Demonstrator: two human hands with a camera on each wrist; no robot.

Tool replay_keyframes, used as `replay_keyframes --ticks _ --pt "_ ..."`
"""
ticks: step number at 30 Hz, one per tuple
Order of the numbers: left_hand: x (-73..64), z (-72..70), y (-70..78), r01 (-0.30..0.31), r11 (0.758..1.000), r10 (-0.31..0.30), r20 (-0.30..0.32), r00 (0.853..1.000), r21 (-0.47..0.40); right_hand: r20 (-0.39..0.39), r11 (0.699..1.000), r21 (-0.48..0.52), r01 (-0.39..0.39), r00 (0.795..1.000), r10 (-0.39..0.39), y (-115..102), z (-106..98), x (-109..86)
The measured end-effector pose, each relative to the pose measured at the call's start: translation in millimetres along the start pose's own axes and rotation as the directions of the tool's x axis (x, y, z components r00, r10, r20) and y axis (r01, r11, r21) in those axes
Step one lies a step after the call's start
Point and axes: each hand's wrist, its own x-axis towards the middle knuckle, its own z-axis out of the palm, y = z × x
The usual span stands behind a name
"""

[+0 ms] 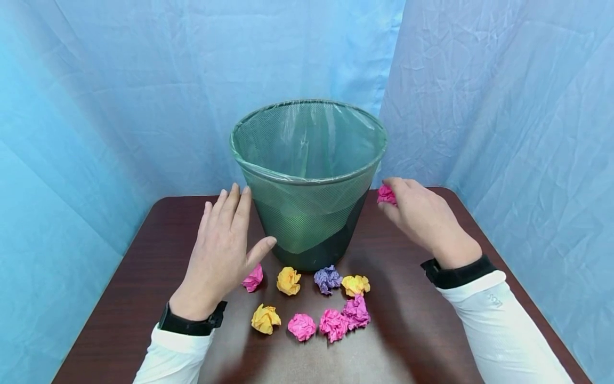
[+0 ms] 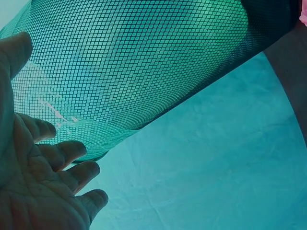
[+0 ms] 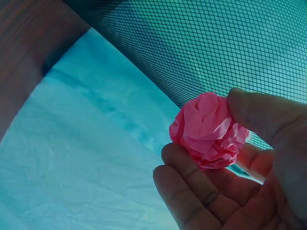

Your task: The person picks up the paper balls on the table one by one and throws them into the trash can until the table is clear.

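Observation:
A crumpled pink paper ball (image 3: 208,129) is pinched between the thumb and fingers of my right hand (image 1: 424,216), to the right of the bin. My left hand (image 1: 218,248) is held with straight, slightly spread fingers at the left side of the mesh wastebasket (image 1: 312,213); whether it touches the mesh I cannot tell. A translucent green bag lines the basket and folds over its rim. In front of the basket lie several more crumpled balls, among them a purple one (image 1: 328,280), a yellow one (image 1: 266,319) and a magenta one (image 1: 356,311).
The basket stands upright toward the back of a dark brown table (image 1: 134,277). Pale blue curtains (image 1: 192,96) hang behind the table and along both sides. One pink ball (image 1: 252,278) lies close to the left thumb.

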Motion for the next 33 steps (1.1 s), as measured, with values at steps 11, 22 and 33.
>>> replay_keyframes --ticks 11,22,33 --pt "3.7 -5.3 -0.2 -0.013 1.000 0.013 -0.030 0.999 -0.009 -0.020 1.000 0.007 0.012 1.000 -0.011 -2.6 -10.7 3.9" --pt "8.8 -10.6 0.5 -0.039 0.999 0.039 -0.090 0.995 -0.001 -0.042 1.000 0.009 0.023 0.999 -0.022 -4.0 -21.7 7.9" --pt "13.9 -15.9 3.0 -0.064 0.998 0.061 -0.152 0.987 -0.015 -0.062 1.000 -0.001 0.026 0.998 -0.026 -5.2 -31.4 9.6"
